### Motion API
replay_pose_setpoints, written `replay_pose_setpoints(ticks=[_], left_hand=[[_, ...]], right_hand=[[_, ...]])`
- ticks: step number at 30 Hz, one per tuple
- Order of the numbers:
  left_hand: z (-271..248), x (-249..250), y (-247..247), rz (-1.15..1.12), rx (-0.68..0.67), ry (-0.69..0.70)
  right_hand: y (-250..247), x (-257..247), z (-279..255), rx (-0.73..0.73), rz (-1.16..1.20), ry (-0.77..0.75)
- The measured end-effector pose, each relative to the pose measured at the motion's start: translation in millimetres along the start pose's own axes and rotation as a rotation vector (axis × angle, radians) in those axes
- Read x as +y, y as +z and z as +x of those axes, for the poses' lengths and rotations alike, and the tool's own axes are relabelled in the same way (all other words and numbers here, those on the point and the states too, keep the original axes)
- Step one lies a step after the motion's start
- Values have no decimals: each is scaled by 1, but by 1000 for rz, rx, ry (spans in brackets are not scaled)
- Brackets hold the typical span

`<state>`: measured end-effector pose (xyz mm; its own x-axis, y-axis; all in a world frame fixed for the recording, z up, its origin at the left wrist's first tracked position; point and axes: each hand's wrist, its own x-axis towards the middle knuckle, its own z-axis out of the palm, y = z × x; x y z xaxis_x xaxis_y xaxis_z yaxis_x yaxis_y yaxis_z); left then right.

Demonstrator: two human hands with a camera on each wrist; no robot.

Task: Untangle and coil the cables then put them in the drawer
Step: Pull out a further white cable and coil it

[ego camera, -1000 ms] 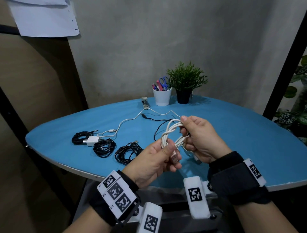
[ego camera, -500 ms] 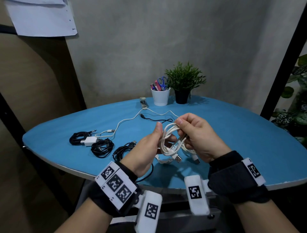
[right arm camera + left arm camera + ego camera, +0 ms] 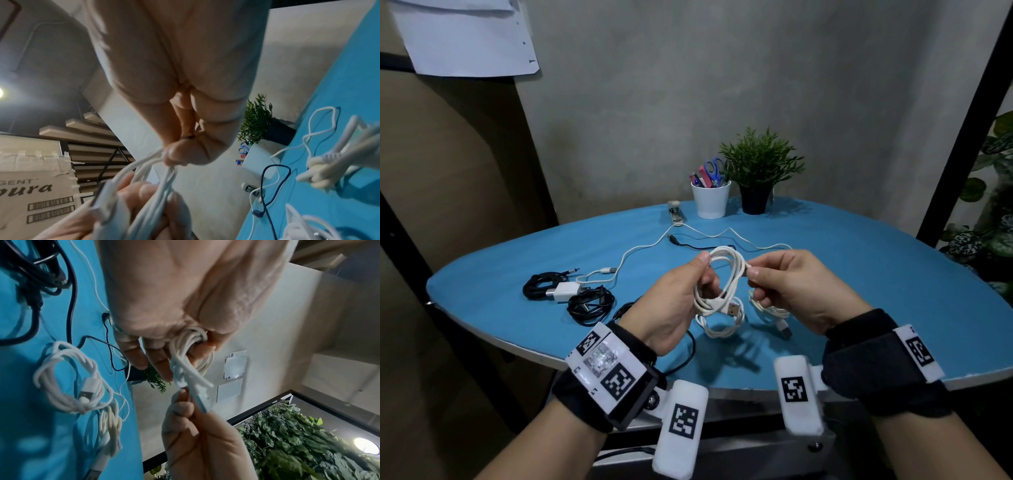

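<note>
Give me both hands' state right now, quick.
Left hand: closed, gripping the white cable coil.
Right hand: closed, pinching a strand of the same coil between thumb and finger.

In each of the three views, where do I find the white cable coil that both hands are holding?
Head view: white cable coil at centre, between left hand and right hand.
Left wrist view: centre, under the left palm.
Right wrist view: lower centre, below the right fingers.
Shared landmark: the potted plant.
</note>
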<state>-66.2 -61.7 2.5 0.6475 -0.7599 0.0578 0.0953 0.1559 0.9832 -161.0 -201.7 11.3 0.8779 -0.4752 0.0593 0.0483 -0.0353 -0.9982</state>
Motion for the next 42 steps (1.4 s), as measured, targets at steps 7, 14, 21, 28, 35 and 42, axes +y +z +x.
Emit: replay_pose_setpoints(ticks=[7,14,21,28,35,42], left_hand=[[-4,-1,0,972,-44,158],[1,-2,-6,1206,33,139],[3,-1,-5,929,49,135],[-1,-13,6,310,-6,94],[-4,-6,9,386,-34,166],[-2,1,1,500,7,279]], right_hand=[[-2,-5,5,156,-20,4],[5,-6,-1,30,46,145],[11,2,-2,-20,-20,39],[23,0,1,128,51,-150],[21,-5,1,79,71,-151],[5,-2,-5,-203,87,-71]])
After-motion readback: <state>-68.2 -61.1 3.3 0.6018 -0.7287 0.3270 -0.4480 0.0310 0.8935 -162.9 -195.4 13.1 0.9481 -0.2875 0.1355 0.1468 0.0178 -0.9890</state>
